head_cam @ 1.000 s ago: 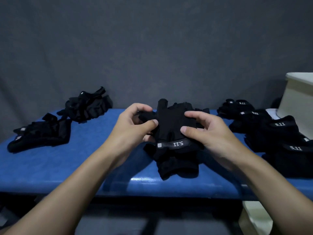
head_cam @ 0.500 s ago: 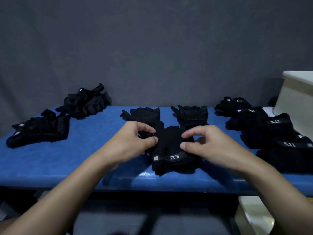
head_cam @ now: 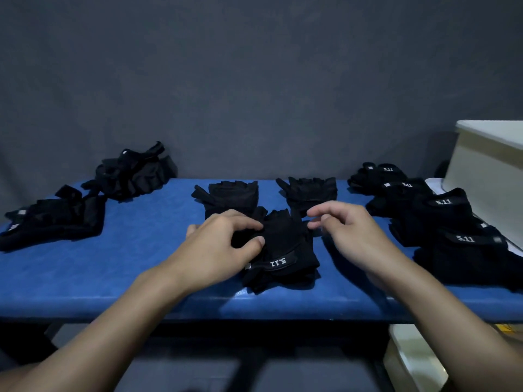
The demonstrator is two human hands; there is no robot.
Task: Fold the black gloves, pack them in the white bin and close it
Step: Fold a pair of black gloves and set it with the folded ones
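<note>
Folded glove (head_cam: 285, 244) on table (head_cam: 135, 267), left grip (head_cam: 220, 247) pinching its edge, right grip (head_cam: 351, 236) loosely curled beside it, empty

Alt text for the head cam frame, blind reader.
The left hand pinches a folded black glove at the front of a blue table, the right hand hovering open beside it. Two flat gloves lie behind, loose gloves at left, folded stacks by a white bin at right.

A plain dark grey wall (head_cam: 254, 80) stands behind a blue padded table (head_cam: 135, 267) on a dark frame; a dimly lit grey floor (head_cam: 181, 372) lies beneath.
</note>
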